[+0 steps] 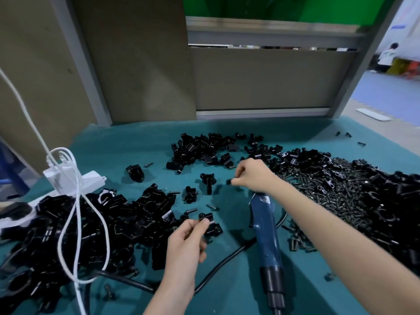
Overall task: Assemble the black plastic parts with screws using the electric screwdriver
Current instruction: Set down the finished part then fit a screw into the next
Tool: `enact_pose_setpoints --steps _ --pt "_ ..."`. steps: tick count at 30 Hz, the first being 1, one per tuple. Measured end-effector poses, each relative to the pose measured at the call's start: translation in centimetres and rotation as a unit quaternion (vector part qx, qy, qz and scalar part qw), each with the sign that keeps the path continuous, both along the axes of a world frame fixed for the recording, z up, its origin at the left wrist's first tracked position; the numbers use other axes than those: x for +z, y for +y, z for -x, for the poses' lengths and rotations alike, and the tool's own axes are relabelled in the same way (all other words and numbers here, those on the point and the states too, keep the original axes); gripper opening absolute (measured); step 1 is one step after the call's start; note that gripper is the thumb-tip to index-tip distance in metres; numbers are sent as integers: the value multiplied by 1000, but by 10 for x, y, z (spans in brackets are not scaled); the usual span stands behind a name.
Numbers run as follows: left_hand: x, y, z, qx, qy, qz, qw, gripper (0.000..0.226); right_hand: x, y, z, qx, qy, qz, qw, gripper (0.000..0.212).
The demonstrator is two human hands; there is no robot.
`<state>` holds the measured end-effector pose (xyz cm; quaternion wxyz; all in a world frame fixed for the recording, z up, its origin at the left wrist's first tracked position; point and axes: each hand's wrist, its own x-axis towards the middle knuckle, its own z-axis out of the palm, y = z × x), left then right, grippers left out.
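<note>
**Head view: two hands, each pinching a black piece over the teal mat**

The left hand (186,242) is in the lower middle, above the teal mat (136,144). Its thumb and forefinger are closed on a black plastic part (206,217) and hold it at its near edge. The other fingers are curled below.

The right hand (252,176) is farther from the camera, a little right of centre, with the knuckles up. Its fingertips are bent together and pinch a small black piece (228,182). This piece is too small to say if it is a screw.

The electric screwdriver (266,226) is dark blue and lies on the mat under the right forearm. Its front end is hidden below the right wrist and its black rear end points toward the camera. A black cable (218,267) lies on the mat near it, between the two arms.

Just right of the right hand there is a wide heap of dark screws (318,189), and beyond it, at the right edge, a right heap of black parts (386,201). A large left heap of black parts (113,223) is beside the left hand, and a far heap (204,148) lies behind the right hand. Between these heaps single pieces (208,180) rest apart on the mat, with a few loose screws (192,210) near them.

A white power strip (91,181) lies at the far edge of the left heap, and a white cord (75,212) loops over that heap. Behind the table stand beige panels (261,78) in a grey frame. Far at the right a person in a white top (388,56) is visible, but blurred.
</note>
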<state>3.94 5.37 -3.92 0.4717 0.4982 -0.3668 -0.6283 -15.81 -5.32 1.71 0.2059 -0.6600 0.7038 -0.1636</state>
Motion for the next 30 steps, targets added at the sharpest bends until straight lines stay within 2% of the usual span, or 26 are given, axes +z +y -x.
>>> enact_pose_setpoints --steps 2,5,6,8,9,11,14,17,18,20,22,23,24,25,26,27,28,30 --pt "4 0 0 -16 4 -13 1000 30 -7 -22 12 4 48 -30 998 27" --pt "7 -1 1 -36 36 -15 999 19 -6 -59 27 -35 85 33 995 15" --pt "7 0 1 -41 50 -11 998 20 -5 -69 31 -47 113 35 992 22" --pt "6 2 0 -38 70 -6 997 23 -11 -84 39 -51 168 -18 984 40" --pt "7 2 -1 -30 80 -7 996 24 -17 -88 42 -51 184 -46 980 41" --pt "9 2 -2 -17 98 -8 995 23 -27 -94 47 -61 202 -60 976 35" --pt "11 2 -2 -8 109 9 994 24 -34 -100 49 -83 229 -26 970 31" --pt "10 3 1 -6 119 13 993 22 -37 -97 51 -45 306 -31 950 9" --pt "9 2 2 -9 130 15 991 21 -36 -94 51 -27 312 -30 949 16" --pt "10 2 1 -4 137 24 990 20 -27 -87 48 -15 238 -41 970 33" --pt "13 2 0 4 105 53 993 20 -12 -70 40 -49 60 4 997 29" --pt "13 2 -1 6 79 73 994 20 -4 -58 33 -75 -58 33 995 24" --pt "13 2 -2 3 58 95 994 18 4 -44 23 -87 -203 41 974 21" --pt "14 3 -2 -3 39 114 993 21 13 -26 12 -78 -349 24 934 19" --pt "14 2 -2 -12 21 131 991 29 20 -6 3 -51 -458 -2 887 18" --pt "14 2 -1 -20 8 143 989 36 24 16 -5 -14 -513 -25 858 18" --pt "14 2 1 -24 7 148 989 41 25 39 -12 31 -513 -43 857 19" --pt "13 2 4 -22 27 147 989 37 24 78 -26 97 -438 -67 891 22"
